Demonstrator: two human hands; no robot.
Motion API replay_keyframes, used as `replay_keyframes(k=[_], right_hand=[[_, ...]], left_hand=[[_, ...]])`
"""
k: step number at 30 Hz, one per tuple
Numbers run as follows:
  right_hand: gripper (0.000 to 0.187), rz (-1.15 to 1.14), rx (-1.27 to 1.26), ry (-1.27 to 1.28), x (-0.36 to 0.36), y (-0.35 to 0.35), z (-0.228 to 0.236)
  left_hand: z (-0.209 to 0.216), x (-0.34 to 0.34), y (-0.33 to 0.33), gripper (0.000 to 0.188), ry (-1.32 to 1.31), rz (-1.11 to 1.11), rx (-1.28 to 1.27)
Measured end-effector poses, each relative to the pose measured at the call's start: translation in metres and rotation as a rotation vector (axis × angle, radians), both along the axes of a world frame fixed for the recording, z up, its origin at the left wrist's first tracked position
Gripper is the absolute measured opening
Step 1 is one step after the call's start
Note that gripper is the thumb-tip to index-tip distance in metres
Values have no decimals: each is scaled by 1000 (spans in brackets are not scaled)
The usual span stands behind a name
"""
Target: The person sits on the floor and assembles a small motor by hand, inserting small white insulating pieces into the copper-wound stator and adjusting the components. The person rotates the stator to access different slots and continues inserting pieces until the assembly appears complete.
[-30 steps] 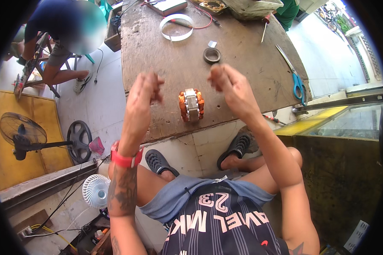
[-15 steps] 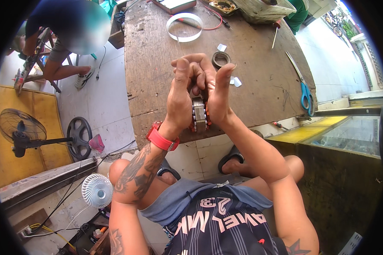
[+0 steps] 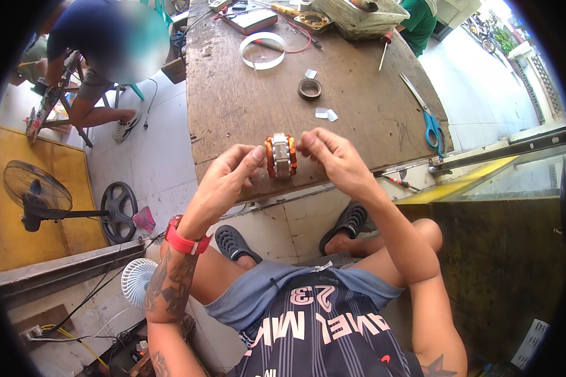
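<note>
A motor stator [image 3: 281, 157] with a grey laminated core and orange-copper windings stands on its edge near the front of the wooden table [image 3: 245, 113]. My left hand [image 3: 233, 168] is just left of its windings, the fingers loosely bent and the thumb apart from the lower ones. On the other side, my right hand [image 3: 334, 156] has thumb and forefinger pinched together close against the right-hand winding. Whatever lies between those fingertips is too small to make out. Beyond the stator sit a dark ring-shaped roll [image 3: 309, 88] and small white pieces [image 3: 326, 114].
Blue-handled scissors [image 3: 432, 129] and a red-handled screwdriver [image 3: 385, 47] lie at the right. A white hoop [image 3: 262, 51], a red cable [image 3: 305, 44] and a grimy tub [image 3: 365, 22] are farther back. A person [image 3: 94, 56] sits beyond the left edge; a black fan [image 3: 38, 195] stands nearby.
My hands were raised together over the table, palms facing, around the stator. They have come apart and lower, one on each side of it, and the stator shows fully.
</note>
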State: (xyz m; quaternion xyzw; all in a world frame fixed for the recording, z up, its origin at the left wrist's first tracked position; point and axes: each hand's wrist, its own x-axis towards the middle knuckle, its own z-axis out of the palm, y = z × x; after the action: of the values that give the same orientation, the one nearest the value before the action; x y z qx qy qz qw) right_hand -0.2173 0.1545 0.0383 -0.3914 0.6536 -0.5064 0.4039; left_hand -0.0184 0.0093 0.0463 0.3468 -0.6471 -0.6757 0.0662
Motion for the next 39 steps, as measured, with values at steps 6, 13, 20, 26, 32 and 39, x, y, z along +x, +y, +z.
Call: replay_keyframes(k=[6,13,20,26,32,39], right_hand=[[34,167,-61,-325,7,3,-15],[25,168,-229,153,7,-1,-14],[26,141,-272,522,9,9,-32],[48,115,-378,746,27,23,-34],[51,-67,-217,870,63,20,-40],[44,9,-271,870,48,22,-27]], left_hand=[[-8,1,-2,40,191,-175,40],[-20,8,2,27,315,-121,-784],[-40,12,7,20,322,-167,-929],[-34,12,45,37,243,-54,-1042],[-46,-4,68,37,99,142,-1061],[-36,8,54,36,169,58,-1037]])
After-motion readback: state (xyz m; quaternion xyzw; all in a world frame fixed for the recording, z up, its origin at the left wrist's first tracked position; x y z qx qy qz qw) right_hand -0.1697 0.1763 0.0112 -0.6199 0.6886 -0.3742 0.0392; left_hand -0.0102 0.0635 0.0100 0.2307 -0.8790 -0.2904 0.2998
